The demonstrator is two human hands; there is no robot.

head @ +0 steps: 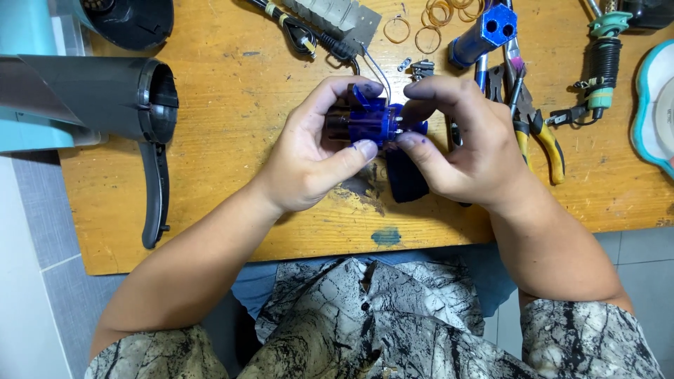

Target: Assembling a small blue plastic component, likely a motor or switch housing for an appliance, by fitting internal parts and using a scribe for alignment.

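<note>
Both my hands hold a small translucent blue plastic motor assembly (372, 121) above a worn wooden table (232, 140). My left hand (316, 151) wraps its dark cylindrical end, thumb pressed on the blue housing. My right hand (460, 140) pinches the other end between thumb and forefinger. Thin wires (375, 67) run from the part up toward a grey finned metal piece (337, 15). A dark object (406, 179) lies on the table under my right hand.
A grey hair-dryer shell (105, 98) with its handle lies at the left. Yellow-handled pliers (537, 130), a blue cylinder (483, 34), rubber bands (428, 21), a black cable (295, 28) and a teal-tipped tool (602, 63) lie along the back and right.
</note>
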